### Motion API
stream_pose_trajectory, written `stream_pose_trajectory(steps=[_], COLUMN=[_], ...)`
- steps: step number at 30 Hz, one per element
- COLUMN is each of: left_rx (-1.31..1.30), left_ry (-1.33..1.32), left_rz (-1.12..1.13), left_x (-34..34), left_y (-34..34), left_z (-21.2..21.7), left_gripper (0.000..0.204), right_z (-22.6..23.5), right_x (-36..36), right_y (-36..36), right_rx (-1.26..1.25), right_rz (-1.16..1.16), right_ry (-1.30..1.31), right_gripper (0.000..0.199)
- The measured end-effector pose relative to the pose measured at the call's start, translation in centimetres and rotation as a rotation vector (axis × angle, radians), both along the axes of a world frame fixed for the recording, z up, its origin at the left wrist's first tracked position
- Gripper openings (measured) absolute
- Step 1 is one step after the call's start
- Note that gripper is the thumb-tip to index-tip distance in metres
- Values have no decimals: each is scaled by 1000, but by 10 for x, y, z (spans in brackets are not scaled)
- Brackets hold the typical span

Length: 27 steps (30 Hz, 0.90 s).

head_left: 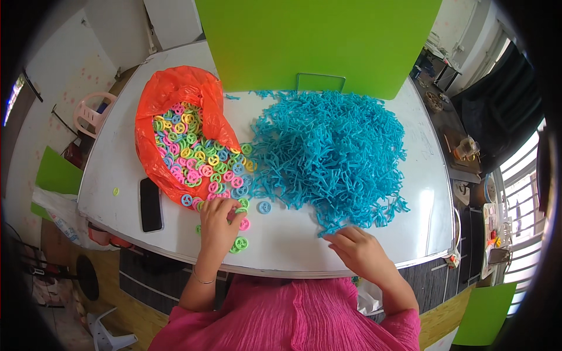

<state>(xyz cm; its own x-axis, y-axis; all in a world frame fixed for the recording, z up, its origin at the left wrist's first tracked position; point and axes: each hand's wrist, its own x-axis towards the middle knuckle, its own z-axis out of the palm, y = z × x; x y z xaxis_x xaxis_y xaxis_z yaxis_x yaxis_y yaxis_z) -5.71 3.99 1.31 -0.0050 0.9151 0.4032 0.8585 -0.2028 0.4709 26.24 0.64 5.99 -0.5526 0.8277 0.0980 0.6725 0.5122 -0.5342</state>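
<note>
My left hand (218, 224) rests on the white table (293, 240), fingers curled over several small plastic wheels (240, 243) in pink and green spilled from an orange plastic bag (170, 93). The bag lies open on its side, full of coloured wheels (193, 153) in pink, green, yellow and blue. My right hand (360, 250) lies at the near edge of a large heap of blue plastic pieces (333, 146), its fingertips touching the nearest pieces, fingers bent. What it holds, if anything, is hidden.
A black phone (150, 204) lies flat left of my left hand. A green upright board (316, 41) stands at the table's back. One green wheel (116, 191) lies alone at the far left. A pink plastic chair (93, 111) stands beyond the table's left side.
</note>
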Motion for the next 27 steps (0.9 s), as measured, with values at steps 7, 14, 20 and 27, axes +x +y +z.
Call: stream_pose_trajectory(steps=[7,14,20,27], left_rx=[-100,-510,-659,-551], left_ry=[-691,-1354,-1481,-1473], left_rz=[25,-215,-323,-243], left_x=[14,77,99,102], left_y=[-4,-16,-10,-14], left_z=[2,-2,0,-4], left_gripper=[12,9,20,18], right_z=[-24,-14,-12,-22], right_x=[-7,-7,-17,-46], right_y=[26,35,37,24], right_rx=[247,165,-312,-468], right_rz=[-3,-224,-370,-377], right_ry=[-87,364,1265,937], right_gripper=[26,26,18,22])
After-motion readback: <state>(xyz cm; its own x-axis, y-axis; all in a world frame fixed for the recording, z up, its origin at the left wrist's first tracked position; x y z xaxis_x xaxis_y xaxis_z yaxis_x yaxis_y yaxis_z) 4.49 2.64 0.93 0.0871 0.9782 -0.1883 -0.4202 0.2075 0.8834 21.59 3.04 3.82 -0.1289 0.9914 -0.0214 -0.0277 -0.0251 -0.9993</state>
